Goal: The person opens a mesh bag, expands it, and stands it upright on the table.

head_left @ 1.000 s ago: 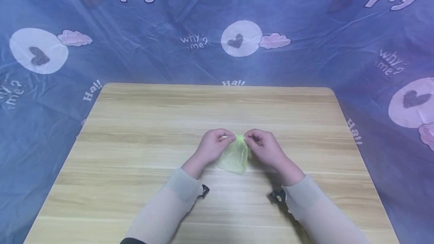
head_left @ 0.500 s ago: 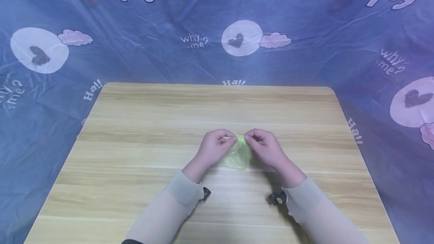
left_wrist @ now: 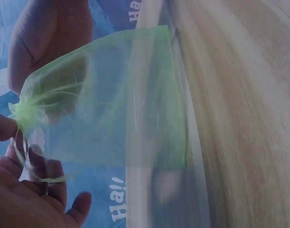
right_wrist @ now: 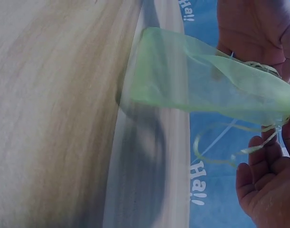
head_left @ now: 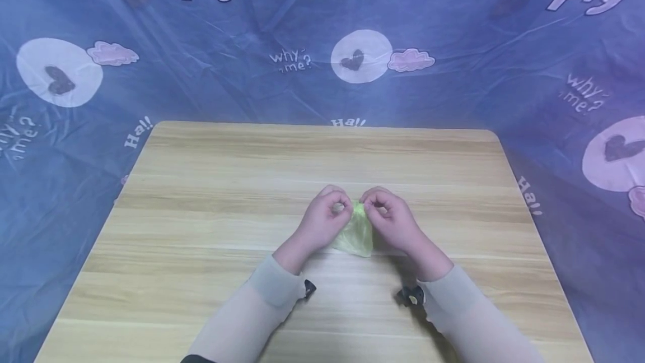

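A sheer light-green drawstring pouch (head_left: 356, 235) hangs between both hands over the middle of the table. Its neck is gathered into tight folds, while the body spreads out flat and see-through in the left wrist view. Thumb and fingertips of my left hand (head_left: 323, 218) pinch the gathered neck from one side. From the other side my right hand (head_left: 395, 220) pinches at the same neck, its fingers curled. Thin green drawstring (right_wrist: 216, 161) loops dangle near the fingers in the right wrist view. Nothing shows inside the pouch apart from the string and fabric folds.
The pale wood-grain table (head_left: 227, 167) has rounded far corners. A blue printed cloth (head_left: 242, 27) with hearts and lettering hangs behind it and along both sides. Dark small devices (head_left: 410, 296) sit under the sleeve cuffs.
Fingers of both hands have risen slightly at the pouch's neck, and the left hand's fingers have curled more. The pouch's lower part has swung a little to the right.
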